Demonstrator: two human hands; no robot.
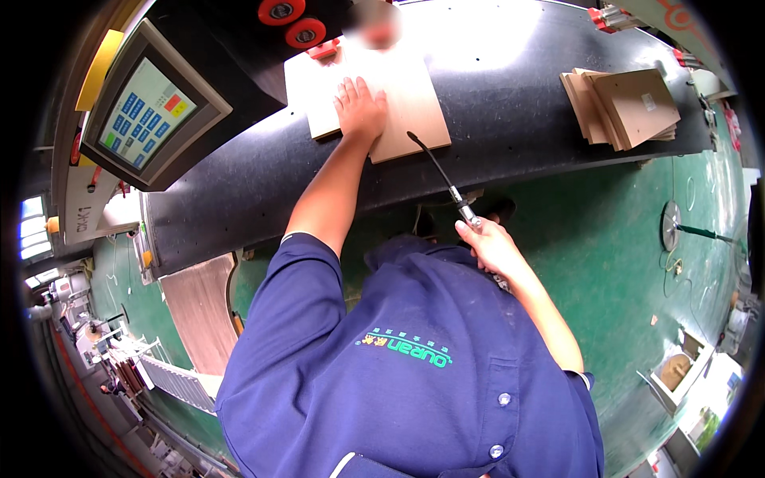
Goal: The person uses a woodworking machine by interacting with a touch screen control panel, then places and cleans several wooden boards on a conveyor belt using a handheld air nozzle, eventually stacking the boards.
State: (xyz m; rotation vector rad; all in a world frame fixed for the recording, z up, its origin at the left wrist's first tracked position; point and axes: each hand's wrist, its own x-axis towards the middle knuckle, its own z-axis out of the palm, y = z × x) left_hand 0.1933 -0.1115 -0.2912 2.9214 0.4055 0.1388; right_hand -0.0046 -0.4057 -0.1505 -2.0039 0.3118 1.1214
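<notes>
My left hand [362,113] lies flat on light wood panels at the machine table's near edge, its fingers spread. It rests across the spot where the narrower left panel [313,99] meets the wider right panel [414,99]. In front of my body, my right hand [492,248] is wrapped round an air blow gun [462,205] with a metal body and a long dark nozzle. The nozzle's tip points up and left, close to the right panel's near corner. Whether it touches the wood I cannot tell.
The black machine table [510,103] curves across the top. A stack of brown boards [637,107] sits on its right side. At left, a control screen [147,111] juts over the table. Red round clamps [305,33] hang above the panels. A curved wood board [199,307] stands below left.
</notes>
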